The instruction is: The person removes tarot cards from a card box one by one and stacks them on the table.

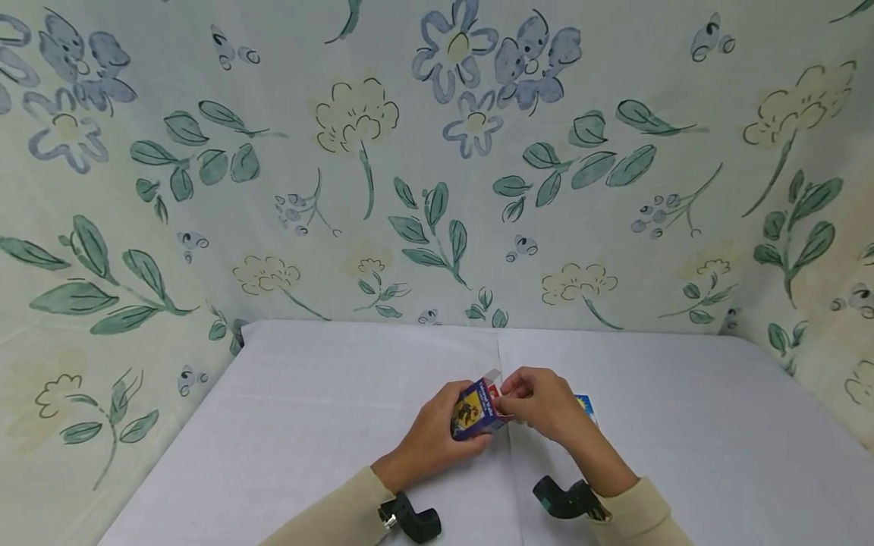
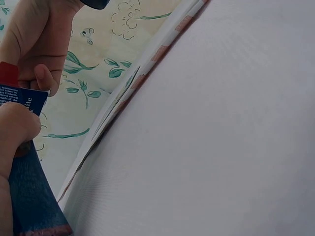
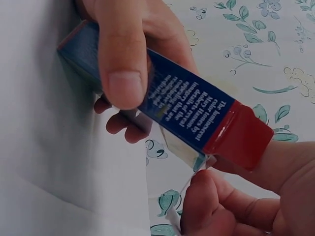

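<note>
My left hand [image 1: 437,432] grips a small dark-blue card box [image 1: 467,412] with a yellow picture on its front. The box is tilted, its end toward my right hand standing open. In the right wrist view the left thumb [image 3: 125,73] lies across the printed blue side, and a red end flap [image 3: 243,135] sticks out. Bent fingers and thumb of my right hand [image 1: 542,398] pinch at the open end, beside a thin whitish flap [image 3: 173,219]. The left wrist view shows the box [image 2: 34,187] along its left edge, partly behind the left hand.
Behind the right hand lies a blue and yellow item [image 1: 585,406], partly hidden by that hand. A white cloth [image 1: 273,425] with a crease down the middle covers the table. Floral fabric [image 1: 437,152] hangs behind it and at both sides.
</note>
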A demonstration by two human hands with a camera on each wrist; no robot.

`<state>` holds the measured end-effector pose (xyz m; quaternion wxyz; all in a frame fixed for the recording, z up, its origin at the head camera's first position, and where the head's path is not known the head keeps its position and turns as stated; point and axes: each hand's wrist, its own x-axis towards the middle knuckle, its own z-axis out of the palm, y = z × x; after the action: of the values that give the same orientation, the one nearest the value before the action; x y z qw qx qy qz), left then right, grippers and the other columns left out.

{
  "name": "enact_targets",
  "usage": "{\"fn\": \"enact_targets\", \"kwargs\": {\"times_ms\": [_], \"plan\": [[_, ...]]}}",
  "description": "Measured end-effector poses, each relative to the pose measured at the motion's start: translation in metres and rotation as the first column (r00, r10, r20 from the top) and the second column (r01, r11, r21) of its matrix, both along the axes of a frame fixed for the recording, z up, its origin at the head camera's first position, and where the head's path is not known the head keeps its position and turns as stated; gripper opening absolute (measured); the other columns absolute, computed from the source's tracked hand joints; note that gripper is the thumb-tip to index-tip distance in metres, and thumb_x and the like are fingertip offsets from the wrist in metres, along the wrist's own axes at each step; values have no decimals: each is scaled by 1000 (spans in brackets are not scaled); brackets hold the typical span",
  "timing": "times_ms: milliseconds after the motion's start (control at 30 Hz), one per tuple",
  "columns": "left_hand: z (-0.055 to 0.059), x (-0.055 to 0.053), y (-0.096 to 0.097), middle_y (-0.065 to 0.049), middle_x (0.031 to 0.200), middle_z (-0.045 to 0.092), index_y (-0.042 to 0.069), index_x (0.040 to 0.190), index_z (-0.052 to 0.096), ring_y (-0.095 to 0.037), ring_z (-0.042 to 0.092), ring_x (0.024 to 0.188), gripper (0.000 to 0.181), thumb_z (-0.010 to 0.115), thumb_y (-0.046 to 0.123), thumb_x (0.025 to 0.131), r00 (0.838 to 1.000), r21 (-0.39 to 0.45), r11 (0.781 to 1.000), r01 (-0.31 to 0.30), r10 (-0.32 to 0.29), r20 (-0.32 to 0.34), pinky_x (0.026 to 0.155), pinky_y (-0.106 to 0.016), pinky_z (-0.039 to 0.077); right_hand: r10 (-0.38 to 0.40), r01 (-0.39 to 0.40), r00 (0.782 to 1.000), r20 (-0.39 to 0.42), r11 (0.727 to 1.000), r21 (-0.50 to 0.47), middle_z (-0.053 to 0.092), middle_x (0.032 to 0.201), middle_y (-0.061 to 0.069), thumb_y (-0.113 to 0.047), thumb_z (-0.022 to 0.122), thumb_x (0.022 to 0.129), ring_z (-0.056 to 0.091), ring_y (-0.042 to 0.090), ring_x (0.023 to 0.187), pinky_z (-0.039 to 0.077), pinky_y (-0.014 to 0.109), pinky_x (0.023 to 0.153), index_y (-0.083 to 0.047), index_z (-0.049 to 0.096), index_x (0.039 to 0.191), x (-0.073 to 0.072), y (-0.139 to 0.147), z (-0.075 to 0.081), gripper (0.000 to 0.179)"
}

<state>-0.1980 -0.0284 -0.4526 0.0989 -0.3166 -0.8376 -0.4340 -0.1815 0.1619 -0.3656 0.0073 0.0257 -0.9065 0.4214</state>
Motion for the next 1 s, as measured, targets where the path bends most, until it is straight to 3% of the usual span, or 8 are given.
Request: {"fn": "enact_targets", "kwargs": {"times_ms": [1000], "plan": [[3, 2, -1, 2, 126, 52, 16, 139, 39, -7, 52, 106, 69, 73, 40, 83, 1000, 4, 1000, 15, -15, 9, 90, -26, 48, -13, 12, 1000, 24, 1000, 5, 69, 76, 3, -15, 73, 83, 60, 17, 58, 51, 30, 53, -5, 66, 96, -1, 6, 6, 18]]}}
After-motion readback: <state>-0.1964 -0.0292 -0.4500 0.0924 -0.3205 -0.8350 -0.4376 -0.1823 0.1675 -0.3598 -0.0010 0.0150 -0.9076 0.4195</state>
